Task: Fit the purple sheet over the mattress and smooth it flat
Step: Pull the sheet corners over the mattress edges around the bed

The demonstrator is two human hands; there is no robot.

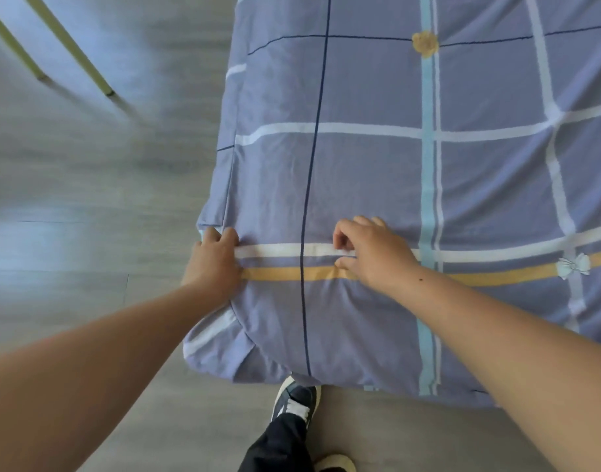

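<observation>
The purple sheet, checked with white, yellow, light-blue and dark-blue stripes, covers the mattress and hangs over its near end and left side. My left hand rests on the near left corner, fingers curled over the sheet at the mattress edge. My right hand lies on top of the sheet near the white and yellow stripes, its fingers bent and pinching a small fold of fabric. The mattress itself is hidden under the sheet.
Grey wooden floor runs along the left of the bed. Thin yellow-green furniture legs stand at the far left. My foot in a dark shoe stands at the bed's near end.
</observation>
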